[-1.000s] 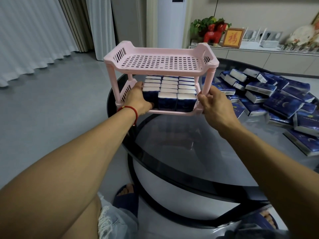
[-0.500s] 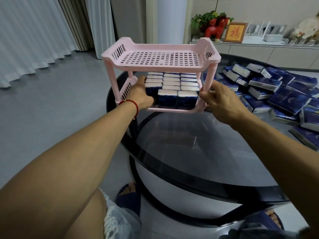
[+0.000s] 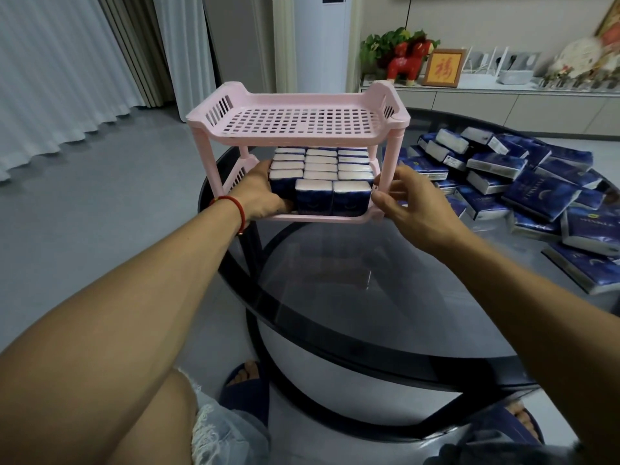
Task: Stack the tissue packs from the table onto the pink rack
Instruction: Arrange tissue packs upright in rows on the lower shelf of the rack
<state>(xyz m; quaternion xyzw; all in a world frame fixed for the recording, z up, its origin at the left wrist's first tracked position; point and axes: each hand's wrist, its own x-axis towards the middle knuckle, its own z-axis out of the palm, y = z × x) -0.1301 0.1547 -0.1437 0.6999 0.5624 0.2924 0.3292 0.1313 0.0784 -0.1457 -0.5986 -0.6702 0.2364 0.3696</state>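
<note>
The pink rack (image 3: 298,137) has two tiers and stands at the far left of the dark glass table (image 3: 385,297). Its perforated top shelf is bare. Blue and white tissue packs (image 3: 335,182) fill the lower shelf in upright rows. My left hand (image 3: 258,191) reaches into the lower shelf from the left and grips the front left pack, thumb on top. My right hand (image 3: 414,199) holds the rack's front right leg between thumb and fingertips. Several loose tissue packs (image 3: 523,193) lie piled on the table to the right.
A cabinet (image 3: 503,105) along the back wall carries a red horse figure, a plant and a framed picture. A white floor-standing unit (image 3: 318,41) and curtains stand behind the rack. Grey floor lies to the left, and my slippered feet show under the glass.
Both hands stay at the rack's lower shelf. My right hand has loosened from a full wrap round the front right leg to a fingertip hold. The view has shifted slightly.
</note>
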